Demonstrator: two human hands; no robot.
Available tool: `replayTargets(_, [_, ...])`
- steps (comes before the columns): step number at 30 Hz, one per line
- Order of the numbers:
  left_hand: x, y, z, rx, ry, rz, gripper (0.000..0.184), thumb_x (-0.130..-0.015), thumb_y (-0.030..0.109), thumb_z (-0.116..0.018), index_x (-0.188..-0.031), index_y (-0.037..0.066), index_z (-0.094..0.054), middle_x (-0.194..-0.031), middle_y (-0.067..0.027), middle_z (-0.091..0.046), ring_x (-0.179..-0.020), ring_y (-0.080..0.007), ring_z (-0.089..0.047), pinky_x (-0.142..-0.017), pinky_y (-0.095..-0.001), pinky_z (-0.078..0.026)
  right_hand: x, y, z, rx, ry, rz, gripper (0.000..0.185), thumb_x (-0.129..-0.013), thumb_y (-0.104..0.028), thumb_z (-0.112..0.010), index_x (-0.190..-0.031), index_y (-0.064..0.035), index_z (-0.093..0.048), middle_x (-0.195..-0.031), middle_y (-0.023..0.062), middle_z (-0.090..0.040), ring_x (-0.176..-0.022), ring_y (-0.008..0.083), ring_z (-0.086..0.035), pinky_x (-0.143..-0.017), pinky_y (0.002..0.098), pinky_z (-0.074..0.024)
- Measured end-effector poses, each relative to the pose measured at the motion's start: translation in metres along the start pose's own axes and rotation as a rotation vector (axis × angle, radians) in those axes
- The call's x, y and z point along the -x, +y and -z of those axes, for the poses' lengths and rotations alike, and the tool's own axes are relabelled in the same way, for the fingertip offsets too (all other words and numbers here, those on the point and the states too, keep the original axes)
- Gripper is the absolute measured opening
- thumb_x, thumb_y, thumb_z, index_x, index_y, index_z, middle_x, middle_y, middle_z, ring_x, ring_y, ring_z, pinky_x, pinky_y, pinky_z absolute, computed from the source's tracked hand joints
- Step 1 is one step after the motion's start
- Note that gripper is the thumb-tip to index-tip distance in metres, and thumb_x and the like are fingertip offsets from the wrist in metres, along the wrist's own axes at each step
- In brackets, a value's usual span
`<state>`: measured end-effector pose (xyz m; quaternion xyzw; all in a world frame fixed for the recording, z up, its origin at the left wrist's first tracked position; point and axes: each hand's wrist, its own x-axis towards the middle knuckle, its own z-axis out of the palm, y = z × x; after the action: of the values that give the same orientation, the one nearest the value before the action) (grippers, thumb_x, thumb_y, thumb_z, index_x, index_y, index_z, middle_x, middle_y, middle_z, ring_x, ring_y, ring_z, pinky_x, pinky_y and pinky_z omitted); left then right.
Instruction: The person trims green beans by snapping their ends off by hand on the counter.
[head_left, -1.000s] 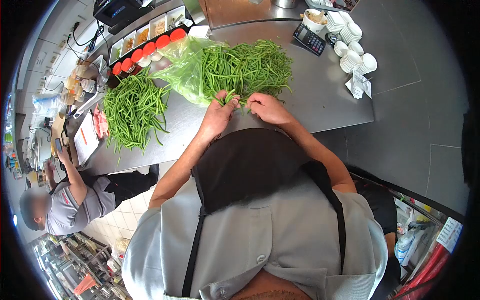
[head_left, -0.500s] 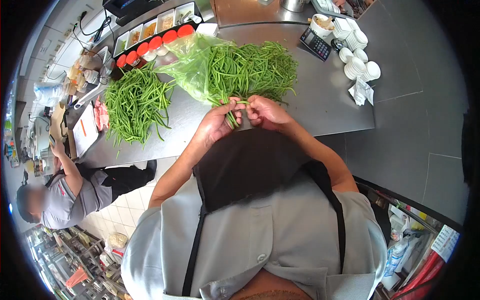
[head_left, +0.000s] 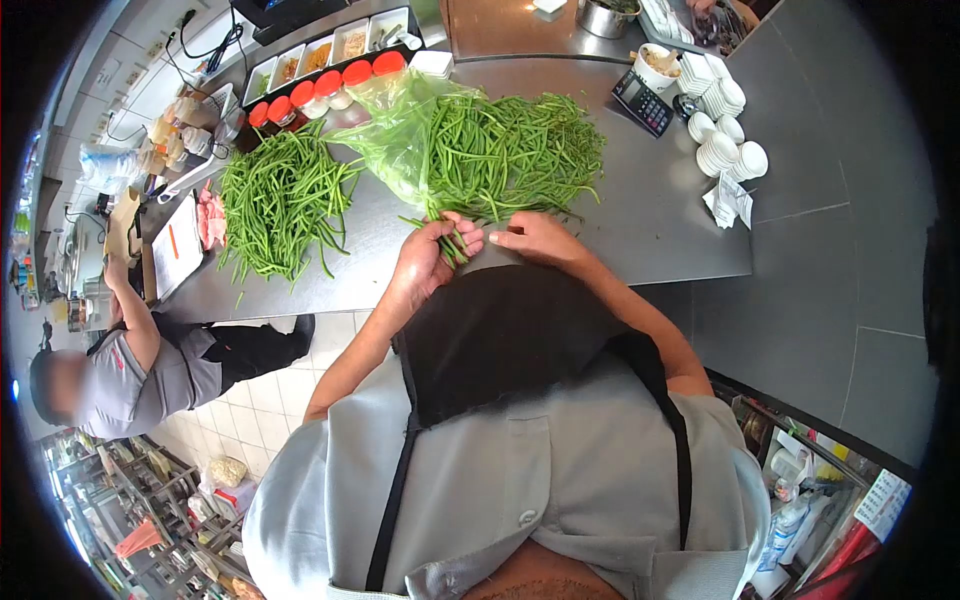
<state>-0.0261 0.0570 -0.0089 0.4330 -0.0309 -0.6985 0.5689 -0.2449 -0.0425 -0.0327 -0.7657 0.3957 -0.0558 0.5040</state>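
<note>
My left hand (head_left: 436,250) is closed around a few green beans (head_left: 452,243) at the counter's front edge. Just to its right is my right hand (head_left: 535,238), its fingers bent and pointing left; whether something small is between them cannot be made out. Beyond both hands lies a large pile of green beans (head_left: 510,150), partly inside a green plastic bag (head_left: 395,150). A second pile of green beans (head_left: 282,200) rests on the left of the metal counter (head_left: 650,230).
Red-lidded jars (head_left: 328,88) and white trays of ingredients (head_left: 352,42) line the back left. A calculator (head_left: 642,102) and stacked white cups (head_left: 718,155) are at the right. Another person (head_left: 150,370) stands at the far left beside a clipboard (head_left: 178,248).
My right hand has drawn away from the beans held in my left hand, leaving a small gap. The counter's contents appear slightly lower and further right in view.
</note>
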Motion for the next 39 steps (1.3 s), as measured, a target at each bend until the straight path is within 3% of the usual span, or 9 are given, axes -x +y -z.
replayTargets(7, [-0.003, -0.002, 0.001, -0.558, 0.006, -0.191, 0.011, -0.109, 0.015, -0.05, -0.11, 0.005, -0.056, -0.079, -0.0027, -0.055, -0.065, -0.0158, -0.057, -0.061, -0.029, -0.053, -0.016, 0.015, -0.019, 0.067, 0.204, 0.087, 0.034, -0.089, -0.033, -0.068, -0.087, 0.0011, -0.069, -0.082, 0.0242, -0.069, -0.075, 0.0409, -0.067, -0.069, 0.0495, -0.0512])
replayTargets(11, [-0.022, -0.013, 0.004, -0.961, -0.015, -0.463, 0.017, -0.106, 0.01, -0.057, -0.121, 0.006, -0.063, -0.095, -0.0044, -0.064, -0.086, -0.0162, -0.063, -0.08, -0.0304, -0.054, -0.007, 0.012, -0.014, 0.197, 0.323, 0.223, 0.022, -0.087, -0.022, -0.065, -0.083, -0.0003, -0.063, -0.079, 0.0204, -0.067, -0.076, 0.0394, -0.066, -0.07, 0.0495, -0.0518])
replayTargets(15, [-0.016, -0.004, -0.022, -1.578, -0.148, -0.913, 0.035, -0.095, 0.003, -0.065, -0.13, 0.004, -0.065, -0.122, -0.014, -0.07, -0.115, -0.0333, -0.065, -0.102, -0.0409, -0.051, 0.019, -0.022, 0.004, 0.318, 0.472, 0.358, 0.012, -0.085, -0.014, -0.063, -0.083, -0.0027, -0.061, -0.077, 0.0195, -0.063, -0.078, 0.0435, -0.064, -0.071, 0.0522, -0.0518])
replayTargets(19, [-0.02, 0.002, -0.034, -1.708, -0.179, -0.748, 0.03, -0.092, 0.004, -0.066, -0.122, 0.004, -0.068, -0.114, -0.0181, -0.071, -0.111, -0.0375, -0.067, -0.096, -0.0448, -0.053, 0.024, -0.024, 0.012, 0.228, 0.489, 0.281, 0.012, -0.088, -0.017, -0.064, -0.089, -0.0053, -0.063, -0.08, 0.0163, -0.063, -0.075, 0.0365, -0.066, -0.069, 0.0475, -0.0539])
replayTargets(21, [-0.019, -0.001, -0.041, -1.575, -0.238, -0.676, 0.024, -0.096, 0.006, -0.065, -0.119, 0.003, -0.067, -0.103, -0.0158, -0.071, -0.096, -0.0319, -0.069, -0.086, -0.0413, -0.054, 0.015, -0.011, 0.005, -0.021, 0.515, 0.197, 0.011, -0.09, -0.016, -0.065, -0.088, -0.006, -0.062, -0.077, 0.0109, -0.061, -0.067, 0.0274, -0.063, -0.061, 0.0406, -0.0518])
replayTargets(24, [-0.026, -0.01, -0.044, -1.287, -0.309, -0.434, 0.015, -0.103, 0.01, -0.06, -0.116, 0.004, -0.064, -0.092, -0.0108, -0.07, -0.077, -0.0207, -0.064, -0.071, -0.0334, -0.052, 0.002, 0.031, 0.004, -1.275, 0.216, 0.028, 0.02, -0.096, -0.025, -0.068, -0.091, -0.0057, -0.063, -0.078, 0.0046, -0.064, -0.061, 0.0173, -0.058, -0.055, 0.0335, -0.0495])
replayTargets(28, [-0.028, -0.005, -0.047, -0.817, -0.239, -0.219, 0.013, -0.111, 0.015, -0.051, -0.116, 0.005, -0.057, -0.091, -0.0071, -0.071, -0.065, -0.009, -0.054, -0.058, -0.0246, -0.044, 0.024, 0.0, 0.031, -0.594, 0.336, -0.129, 0.027, -0.101, -0.031, -0.067, -0.098, -0.0044, -0.066, -0.086, 0.003, -0.067, -0.063, 0.0082, -0.056, -0.051, 0.0282, -0.0466])
replayTargets(31, [-0.031, -0.003, -0.044, -0.518, -0.192, -0.193, 0.014, -0.112, 0.015, -0.048, -0.118, 0.004, -0.054, -0.091, -0.0088, -0.071, -0.064, -0.0108, -0.053, -0.057, -0.0262, -0.044, 0.026, 0.006, 0.019, -0.531, 0.242, -0.111, 0.028, -0.103, -0.033, -0.066, -0.109, -0.005, -0.067, -0.094, 0.0019, -0.068, -0.067, 0.0081, -0.057, -0.057, 0.0276, -0.0487])
replayTargets(39, [-0.029, -0.006, -0.045, -0.52, -0.244, -0.162, 0.012, -0.111, 0.014, -0.05, -0.117, 0.004, -0.054, -0.091, -0.0077, -0.07, -0.068, -0.0103, -0.054, -0.059, -0.0267, -0.044, 0.019, -0.001, 0.01, -0.653, 0.132, -0.095, 0.023, -0.098, -0.023, -0.067, -0.111, -0.0047, -0.068, -0.092, -0.0011, -0.069, -0.069, 0.0094, -0.06, -0.057, 0.0282, -0.0487])
